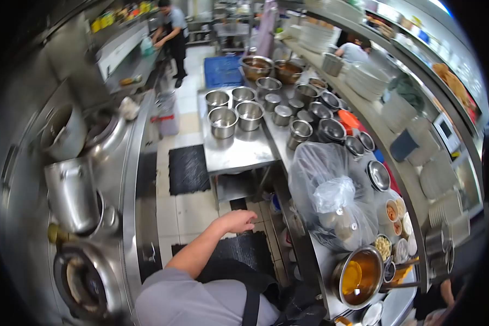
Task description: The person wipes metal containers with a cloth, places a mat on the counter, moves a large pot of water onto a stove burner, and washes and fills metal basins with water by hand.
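My left hand (238, 221) reaches across in front of my body, over the floor beside the counter. Its fingers are loosely bent and a little apart, with nothing seen in them. It touches nothing; nearest are the steel table (242, 155) ahead and the edge of the right counter. Several steel pots (223, 122) stand on that table. To the hand's right, a large clear plastic bag (331, 185) lies on the counter. Closer to me is a steel bowl (358, 277) of brown liquid with a yellow ladle-like piece (352, 276) inside. My right hand is out of view.
Stove burners (84, 282) and a tall steel pot (73, 195) line the left side. Black mats (189, 169) lie on the tiled floor. Stacked plates (367, 81) fill the right shelf. One person (174, 38) works at the far left; another (356, 51) is behind the shelf.
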A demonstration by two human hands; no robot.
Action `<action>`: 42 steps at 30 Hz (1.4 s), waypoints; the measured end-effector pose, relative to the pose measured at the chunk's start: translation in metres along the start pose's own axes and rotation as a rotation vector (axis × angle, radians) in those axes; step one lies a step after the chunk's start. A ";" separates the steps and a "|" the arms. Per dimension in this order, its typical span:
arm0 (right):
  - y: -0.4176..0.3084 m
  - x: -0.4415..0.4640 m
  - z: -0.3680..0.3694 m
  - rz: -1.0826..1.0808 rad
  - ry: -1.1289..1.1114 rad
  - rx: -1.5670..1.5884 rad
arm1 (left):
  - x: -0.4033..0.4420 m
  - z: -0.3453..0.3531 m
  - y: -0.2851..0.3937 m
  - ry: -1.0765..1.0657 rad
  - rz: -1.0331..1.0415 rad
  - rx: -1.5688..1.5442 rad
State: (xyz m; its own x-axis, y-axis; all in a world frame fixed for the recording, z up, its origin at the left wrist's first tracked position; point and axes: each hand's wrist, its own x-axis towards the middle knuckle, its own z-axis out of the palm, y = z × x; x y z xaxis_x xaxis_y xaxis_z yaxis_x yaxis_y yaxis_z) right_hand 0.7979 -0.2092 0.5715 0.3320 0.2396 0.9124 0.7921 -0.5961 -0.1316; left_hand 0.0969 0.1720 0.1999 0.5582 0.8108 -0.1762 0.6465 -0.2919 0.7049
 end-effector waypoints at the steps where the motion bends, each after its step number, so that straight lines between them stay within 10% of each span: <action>1: -0.012 0.006 0.002 0.009 0.005 -0.011 | -0.002 0.003 0.005 -0.017 -0.020 0.013; 8: -0.064 0.025 0.015 0.225 -0.073 -0.118 | -0.019 0.014 0.004 -0.048 -0.131 0.040; 17: -0.012 0.039 0.045 -0.276 0.094 0.064 | -0.012 0.007 0.027 -0.001 -0.123 0.060; 42: 0.017 0.042 0.055 -0.259 -0.010 -0.029 | -0.031 0.016 0.051 -0.044 -0.140 0.089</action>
State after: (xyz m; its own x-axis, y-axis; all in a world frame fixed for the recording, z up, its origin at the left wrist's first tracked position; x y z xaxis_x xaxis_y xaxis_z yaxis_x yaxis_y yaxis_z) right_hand 0.8539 -0.1668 0.5859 0.1248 0.3944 0.9104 0.8361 -0.5359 0.1175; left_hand 0.1206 0.1238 0.2308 0.4806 0.8242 -0.2994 0.7616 -0.2231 0.6085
